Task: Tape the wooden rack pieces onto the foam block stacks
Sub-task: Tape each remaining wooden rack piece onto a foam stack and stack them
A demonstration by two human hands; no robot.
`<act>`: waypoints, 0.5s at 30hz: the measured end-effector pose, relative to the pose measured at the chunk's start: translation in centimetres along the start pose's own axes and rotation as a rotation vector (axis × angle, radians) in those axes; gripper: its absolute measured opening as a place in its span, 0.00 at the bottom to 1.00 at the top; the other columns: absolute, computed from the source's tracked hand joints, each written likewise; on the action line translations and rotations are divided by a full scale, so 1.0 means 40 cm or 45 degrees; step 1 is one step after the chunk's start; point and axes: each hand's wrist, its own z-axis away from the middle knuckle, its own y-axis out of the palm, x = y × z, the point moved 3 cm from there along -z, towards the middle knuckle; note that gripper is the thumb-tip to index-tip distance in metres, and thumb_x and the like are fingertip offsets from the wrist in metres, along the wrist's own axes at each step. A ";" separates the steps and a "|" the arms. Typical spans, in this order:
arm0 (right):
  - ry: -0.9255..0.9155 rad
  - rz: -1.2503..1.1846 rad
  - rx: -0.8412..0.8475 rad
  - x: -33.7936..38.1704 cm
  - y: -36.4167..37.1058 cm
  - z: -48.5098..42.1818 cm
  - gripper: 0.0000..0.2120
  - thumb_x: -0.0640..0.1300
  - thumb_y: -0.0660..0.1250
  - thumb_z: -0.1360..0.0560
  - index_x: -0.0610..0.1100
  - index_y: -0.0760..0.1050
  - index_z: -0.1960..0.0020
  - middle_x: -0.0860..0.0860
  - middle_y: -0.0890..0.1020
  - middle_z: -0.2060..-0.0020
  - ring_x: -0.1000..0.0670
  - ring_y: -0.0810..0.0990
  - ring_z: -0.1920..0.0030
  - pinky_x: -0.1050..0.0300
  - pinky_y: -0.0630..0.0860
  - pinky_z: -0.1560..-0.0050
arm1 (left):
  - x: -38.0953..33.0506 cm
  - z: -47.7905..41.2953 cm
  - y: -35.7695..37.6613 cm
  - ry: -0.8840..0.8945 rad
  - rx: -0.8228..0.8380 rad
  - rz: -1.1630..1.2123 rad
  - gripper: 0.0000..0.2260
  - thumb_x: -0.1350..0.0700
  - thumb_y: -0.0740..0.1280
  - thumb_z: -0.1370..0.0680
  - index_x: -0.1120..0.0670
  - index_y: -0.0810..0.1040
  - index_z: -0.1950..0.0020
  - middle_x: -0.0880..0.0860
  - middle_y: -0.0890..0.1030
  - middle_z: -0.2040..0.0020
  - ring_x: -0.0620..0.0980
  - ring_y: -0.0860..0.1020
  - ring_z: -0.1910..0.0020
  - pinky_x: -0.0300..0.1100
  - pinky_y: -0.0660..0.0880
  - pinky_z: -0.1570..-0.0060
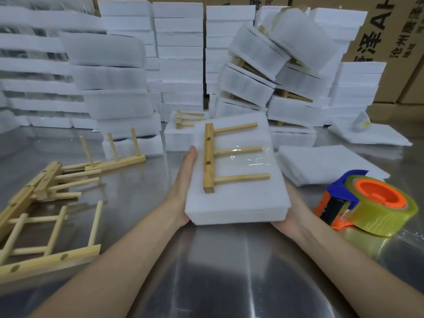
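**Desk:** Bare-armed from 6 o'clock, the left hand (185, 175) and right hand (291, 210) carry what?

**Photographer:** One foam block stack (238, 203), held dead centre above the steel table (218, 271). The left hand grips its 9 o'clock edge, with the thumb straight along the side. The right hand props up the 4 o'clock corner from beneath. Its fingers are hidden, so I cannot tell whether they curl.

**Desk:** And on top?

**Photographer:** One wooden rack piece (208, 157) lies flat. Its bar shows two holes, and its three dowels point to 3 o'clock. One band of clear tape (252, 160) crosses the middle dowel.

**Desk:** Around it?

**Photographer:** One tape dispenser (371, 200), orange and blue, sits at 4 o'clock. One pile of foam sheets (325, 164) lies at 2 o'clock. At 12 o'clock, one more rack (184, 119) rests on a foam block. Loose racks (46, 184) spread from 8 to 10 o'clock. One stands with three pegs up, and the rest are too tangled to count.

**Desk:** Behind?

**Photographer:** A heap of taped bundles (270, 72) leans at 1 o'clock. Foam columns (179, 53) line the back, with cardboard cartons (387, 35) at 2 o'clock.
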 end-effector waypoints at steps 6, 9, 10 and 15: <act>0.113 -0.281 -0.002 -0.013 0.024 0.017 0.29 0.44 0.52 0.18 0.43 0.84 0.70 0.49 0.84 0.70 0.51 0.83 0.71 0.60 0.78 0.73 | 0.014 -0.014 0.003 -0.078 -0.046 0.183 0.28 0.31 0.57 0.25 0.51 0.84 0.44 0.58 0.83 0.44 0.57 0.82 0.47 0.50 0.79 0.52; 0.062 -0.257 -0.029 0.000 0.047 0.021 0.22 0.44 0.57 0.20 0.43 0.85 0.65 0.48 0.85 0.66 0.51 0.84 0.67 0.59 0.79 0.71 | 0.003 -0.014 0.009 -0.106 -0.038 0.301 0.29 0.34 0.55 0.23 0.54 0.87 0.51 0.58 0.84 0.47 0.58 0.84 0.51 0.51 0.80 0.56; -0.026 -0.171 -0.038 0.010 0.048 0.013 0.14 0.44 0.61 0.22 0.45 0.85 0.58 0.49 0.86 0.62 0.51 0.85 0.63 0.60 0.79 0.68 | -0.002 -0.011 0.016 -0.093 -0.020 0.335 0.27 0.38 0.56 0.21 0.57 0.87 0.54 0.59 0.85 0.51 0.58 0.84 0.55 0.50 0.81 0.61; -1.283 1.067 -0.254 0.088 0.044 0.041 0.31 0.32 0.56 0.32 0.52 0.65 0.32 0.52 0.70 0.33 0.54 0.70 0.33 0.55 0.71 0.35 | -0.034 0.006 0.002 0.014 -0.289 0.296 0.15 0.56 0.60 0.19 0.60 0.79 0.62 0.57 0.79 0.75 0.52 0.79 0.78 0.39 0.72 0.83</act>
